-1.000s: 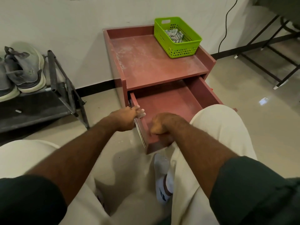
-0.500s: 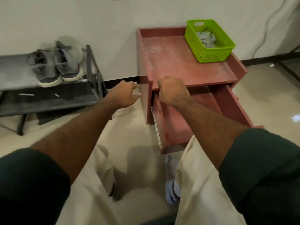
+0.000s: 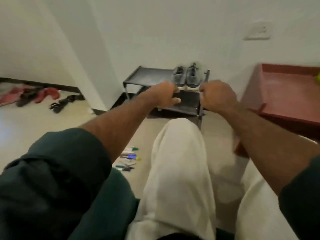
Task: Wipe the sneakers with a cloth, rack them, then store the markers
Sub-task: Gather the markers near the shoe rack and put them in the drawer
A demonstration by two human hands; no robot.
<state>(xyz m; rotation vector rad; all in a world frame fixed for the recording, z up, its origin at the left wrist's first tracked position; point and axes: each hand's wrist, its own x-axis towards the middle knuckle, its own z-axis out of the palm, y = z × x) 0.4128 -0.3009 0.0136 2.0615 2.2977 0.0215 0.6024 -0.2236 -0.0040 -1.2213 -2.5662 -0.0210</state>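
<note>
Sneakers [image 3: 187, 78], a grey pair, sit side by side at the right end of the dark rack's [image 3: 138, 75] top shelf, against the wall, red cabinet [image 3: 284, 94] just right of it. Left hand [image 3: 167, 96] and right hand [image 3: 217, 97] hang before the rack, fingers curled, holding nothing visible. Markers [image 3: 129, 158] lie scattered on the floor beside the raised knee.

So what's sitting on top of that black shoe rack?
A pair of grey sneakers stands at the right end of the shoe rack. The hands hide part of its front edge.
</note>
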